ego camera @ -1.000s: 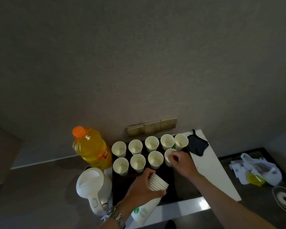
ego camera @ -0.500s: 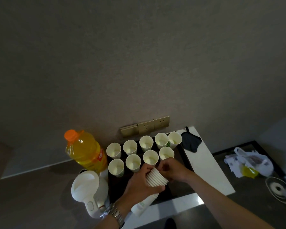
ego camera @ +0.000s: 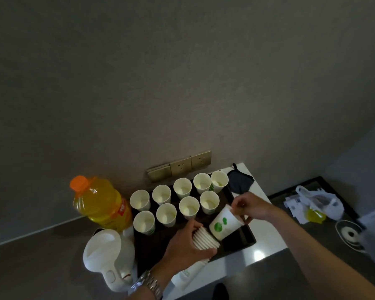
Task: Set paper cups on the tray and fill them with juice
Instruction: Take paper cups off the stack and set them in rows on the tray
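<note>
Nine paper cups stand upright on the dark tray, five in the far row and four in the near row; from my remote view all look empty. A tenth, single cup (white, with green spots) is tilted on its side above the tray's near right part, just beside the last cup of the near row. The juice bottle, orange-capped and full, stands off the tray's left edge, close to the wall. A white kettle sits in front of the bottle, touching the tray's left side. Behind the cups I see brass wall sockets; a dark cloth lies at the tray's far right corner. Well apart to the right lie a white plastic bag and papers. My right hand pinches the tilted cup at its rim, fingers curled. My left hand wraps round a nested cup stack, whose mouth meets the tilted cup's base; a metal watch shows on that wrist.
</note>
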